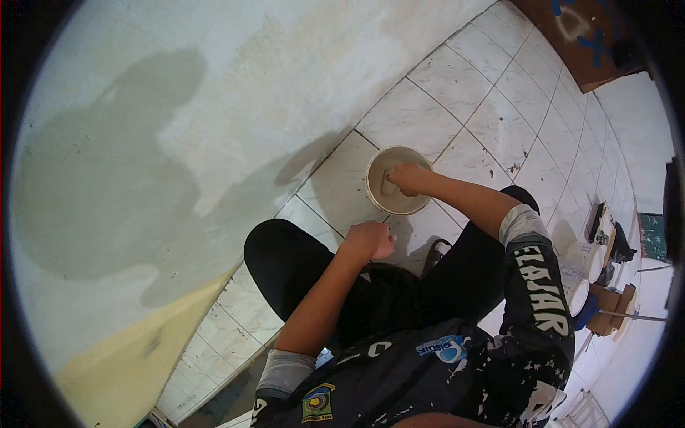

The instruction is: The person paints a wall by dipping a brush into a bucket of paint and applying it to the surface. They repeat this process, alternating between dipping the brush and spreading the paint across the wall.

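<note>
A whitish round bucket (372,187) stands on the tiled floor in front of my knees. My right hand (407,178) reaches over its rim, closed around a pale, flat-looking tool (387,182) that points down into the bucket. What kind of tool it is cannot be made out. My left hand (370,240) is held above my lap on the near side of the bucket, apart from it. Its fingers are curled in, and no object shows in them.
A patchy pale wall (235,93) rises on the left, with a yellow band low down. Dirt specks dot the white tiles (492,135). White buckets (584,261) and a brown cardboard box (606,307) stand at the right. A brown board (578,43) is at the upper right.
</note>
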Available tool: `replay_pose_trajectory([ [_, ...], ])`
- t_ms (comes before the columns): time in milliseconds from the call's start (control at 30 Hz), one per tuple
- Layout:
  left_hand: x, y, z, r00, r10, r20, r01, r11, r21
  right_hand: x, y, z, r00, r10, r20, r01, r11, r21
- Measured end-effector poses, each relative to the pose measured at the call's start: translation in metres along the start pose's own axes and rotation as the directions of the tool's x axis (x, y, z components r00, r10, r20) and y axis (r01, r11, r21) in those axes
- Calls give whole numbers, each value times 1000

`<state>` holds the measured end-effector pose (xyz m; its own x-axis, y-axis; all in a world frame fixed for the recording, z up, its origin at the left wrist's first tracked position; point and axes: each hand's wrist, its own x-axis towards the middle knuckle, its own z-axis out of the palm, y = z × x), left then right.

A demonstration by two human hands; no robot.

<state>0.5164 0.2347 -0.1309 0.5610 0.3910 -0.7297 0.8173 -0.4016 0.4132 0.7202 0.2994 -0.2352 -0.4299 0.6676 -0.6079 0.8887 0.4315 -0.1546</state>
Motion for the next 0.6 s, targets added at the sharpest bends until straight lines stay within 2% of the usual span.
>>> replay_pose_trajectory([
  [167,-4,4,-5,999,-14,38,13,1000,9,-3,-3,-8,999,40,27,-40,999,-20],
  [233,-4,3,-3,999,-12,40,11,1000,5,-6,-5,-15,994,75,84,-73,997,-29],
  [333,-2,0,1,1000,-4,2,4,1000,14,-20,-9,-24,999,50,16,-50,999,-13],
  [433,-5,1,-3,1000,-9,23,9,1000,6,0,-3,-6,994,74,86,-72,997,-23],
  [600,-5,3,-8,998,-17,57,18,1000,-18,-5,-3,-12,997,63,53,-64,998,25],
])
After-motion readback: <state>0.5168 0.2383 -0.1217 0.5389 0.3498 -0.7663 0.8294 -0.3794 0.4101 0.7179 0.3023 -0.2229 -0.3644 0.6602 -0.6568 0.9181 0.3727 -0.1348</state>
